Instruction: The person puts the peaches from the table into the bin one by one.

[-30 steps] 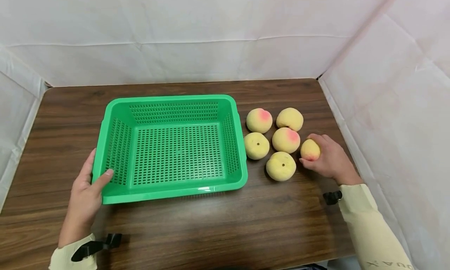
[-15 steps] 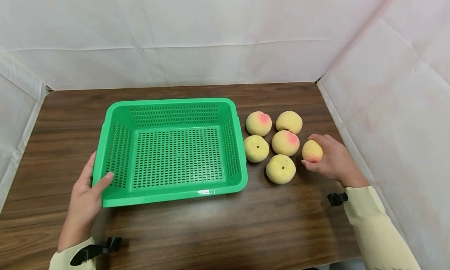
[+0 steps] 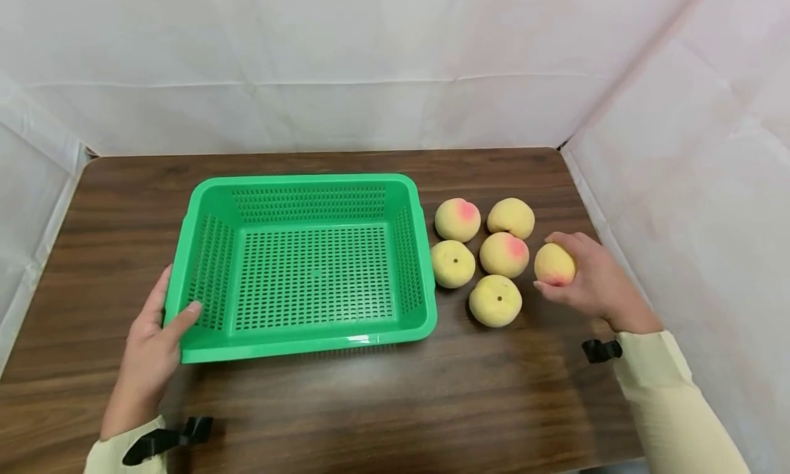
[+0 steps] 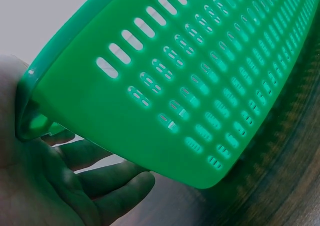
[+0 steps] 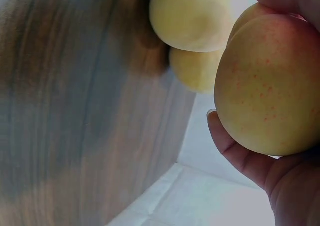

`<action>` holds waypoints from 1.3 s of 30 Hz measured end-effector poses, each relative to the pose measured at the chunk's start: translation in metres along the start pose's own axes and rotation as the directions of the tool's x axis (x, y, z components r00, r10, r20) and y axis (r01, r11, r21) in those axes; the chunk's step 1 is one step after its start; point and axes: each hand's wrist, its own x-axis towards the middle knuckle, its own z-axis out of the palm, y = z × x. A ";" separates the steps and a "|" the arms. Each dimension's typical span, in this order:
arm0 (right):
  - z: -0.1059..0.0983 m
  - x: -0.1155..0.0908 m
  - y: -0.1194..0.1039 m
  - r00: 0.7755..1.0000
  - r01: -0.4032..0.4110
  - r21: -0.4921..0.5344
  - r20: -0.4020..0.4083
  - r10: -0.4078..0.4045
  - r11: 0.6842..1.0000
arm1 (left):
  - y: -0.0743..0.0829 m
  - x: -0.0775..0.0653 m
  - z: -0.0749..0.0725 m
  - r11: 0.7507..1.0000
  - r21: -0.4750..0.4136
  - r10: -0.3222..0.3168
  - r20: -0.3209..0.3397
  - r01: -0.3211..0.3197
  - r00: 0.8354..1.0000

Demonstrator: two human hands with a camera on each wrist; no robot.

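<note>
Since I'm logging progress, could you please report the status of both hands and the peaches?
Left hand gripping green basket by one end. Right hand holding peach. Five more peaches on table between it and basket.

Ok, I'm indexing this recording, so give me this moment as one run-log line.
left hand: grips green basket at left rim | right hand: holds one peach | five other peaches: on table, right of basket

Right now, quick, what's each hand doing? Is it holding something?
Left hand: holding the green basket by its rim, thumb over the edge.
Right hand: holding a peach.
</note>
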 end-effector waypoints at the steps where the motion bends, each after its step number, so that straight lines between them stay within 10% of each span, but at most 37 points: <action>1: -0.002 0.001 0.000 1.000 0.004 0.002 0.003 -0.004 1.000 | 0.001 0.000 0.001 1.000 0.005 -0.001 -0.005 0.001 1.000; 39: -0.007 0.045 -0.029 0.990 0.085 0.013 0.107 -0.086 0.996 | 0.004 -0.001 0.003 0.998 0.058 -0.001 -0.035 0.003 0.999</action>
